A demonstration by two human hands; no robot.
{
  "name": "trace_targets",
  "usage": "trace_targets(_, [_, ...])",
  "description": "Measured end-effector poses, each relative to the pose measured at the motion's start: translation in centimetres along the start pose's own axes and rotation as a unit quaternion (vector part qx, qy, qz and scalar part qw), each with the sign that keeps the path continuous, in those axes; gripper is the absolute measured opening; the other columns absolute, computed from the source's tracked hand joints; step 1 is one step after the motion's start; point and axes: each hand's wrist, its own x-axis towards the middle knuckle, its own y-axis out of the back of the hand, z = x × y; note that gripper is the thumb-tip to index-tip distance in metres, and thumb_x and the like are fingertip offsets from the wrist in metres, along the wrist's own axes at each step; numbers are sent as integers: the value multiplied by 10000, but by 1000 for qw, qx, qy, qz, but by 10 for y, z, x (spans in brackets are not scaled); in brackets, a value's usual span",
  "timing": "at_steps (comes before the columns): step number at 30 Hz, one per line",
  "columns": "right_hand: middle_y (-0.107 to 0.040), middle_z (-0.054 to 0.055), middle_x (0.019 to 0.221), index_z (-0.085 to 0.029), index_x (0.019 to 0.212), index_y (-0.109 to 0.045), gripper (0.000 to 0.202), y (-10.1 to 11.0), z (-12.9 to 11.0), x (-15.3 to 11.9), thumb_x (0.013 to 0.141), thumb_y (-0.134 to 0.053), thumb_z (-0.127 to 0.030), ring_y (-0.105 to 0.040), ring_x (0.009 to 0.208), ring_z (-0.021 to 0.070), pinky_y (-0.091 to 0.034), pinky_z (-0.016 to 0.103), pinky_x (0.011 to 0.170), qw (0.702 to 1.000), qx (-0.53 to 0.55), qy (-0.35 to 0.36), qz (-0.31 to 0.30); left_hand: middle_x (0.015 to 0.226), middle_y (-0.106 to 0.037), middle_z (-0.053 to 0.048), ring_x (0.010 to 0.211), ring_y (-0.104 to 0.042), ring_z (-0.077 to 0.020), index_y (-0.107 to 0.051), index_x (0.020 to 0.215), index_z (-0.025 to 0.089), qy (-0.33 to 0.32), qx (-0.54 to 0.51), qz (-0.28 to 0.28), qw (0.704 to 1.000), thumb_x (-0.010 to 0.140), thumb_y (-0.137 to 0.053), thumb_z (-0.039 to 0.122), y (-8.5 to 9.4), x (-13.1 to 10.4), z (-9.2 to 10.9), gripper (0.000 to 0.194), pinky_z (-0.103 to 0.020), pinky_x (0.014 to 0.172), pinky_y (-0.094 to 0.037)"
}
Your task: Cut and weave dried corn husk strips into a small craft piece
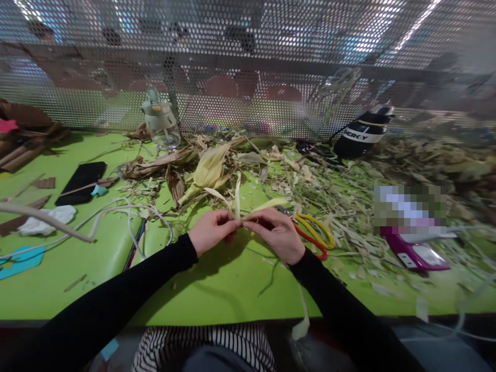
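Note:
Above the green table (pixel 217 299), my left hand (pixel 211 230) and my right hand (pixel 279 235) meet fingertip to fingertip. Both are closed in a pinch on pale corn husk strips (pixel 237 199), whose ends fan up and out between them; one yellowish end points right over my right hand. The pinched part itself is mostly hidden by the fingers. Just behind the hands lies a bundle of yellow husk (pixel 209 170). Scissors with red and yellow handles (pixel 318 232) rest beside my right hand.
Husk scraps (pixel 349 206) cover the right side. A clear bottle (pixel 160 121), a black bottle (pixel 362 134) and a perforated metal screen (pixel 248 98) stand behind. A black phone (pixel 83 182) and white cable (pixel 129 206) lie left; a magenta device (pixel 418 256) lies right.

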Motion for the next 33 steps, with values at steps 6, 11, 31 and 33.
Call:
trace_targets(6, [-635, 75, 962, -203, 900, -702, 143, -2, -3, -3, 857, -566, -205, -599, 884, 166, -506, 295, 750, 974, -149, 170, -2, 530, -487, 47, 463, -453, -84, -514, 663, 167, 3, 74, -19, 997, 717, -595, 366, 4, 0, -5, 221, -211, 490, -378])
trace_targets(11, [-610, 86, 1105, -214, 880, -696, 131, -4, 4, -1, 857, -574, -256, -581, 1014, 204, -483, 375, 856, 979, -142, 142, -23, 655, -599, -6, 581, -516, -123, -615, 796, 160, -98, 269, -23, 958, 766, -549, 333, 5, -4, -1, 188, -229, 562, -376])
trace_targets(31, [-632, 46, 797, -187, 886, -678, 295, -4, -5, -3, 805, -600, -460, -577, 698, 148, -465, 247, 568, 993, 77, -84, -9, 643, -618, -25, 587, -538, -132, -569, 683, 174, -167, 320, -68, 930, 901, -366, 332, -2, -5, -4, 337, -236, 607, -394])
trace_targets(33, [-576, 10, 658, -181, 919, -657, 308, -3, -8, -4, 841, -551, -460, -508, 536, 101, -409, 206, 450, 984, 128, -123, -6, 638, -614, -25, 582, -538, -134, -555, 678, 178, -157, 317, -82, 932, 909, -346, 354, -1, -4, -7, 358, -237, 601, -390])
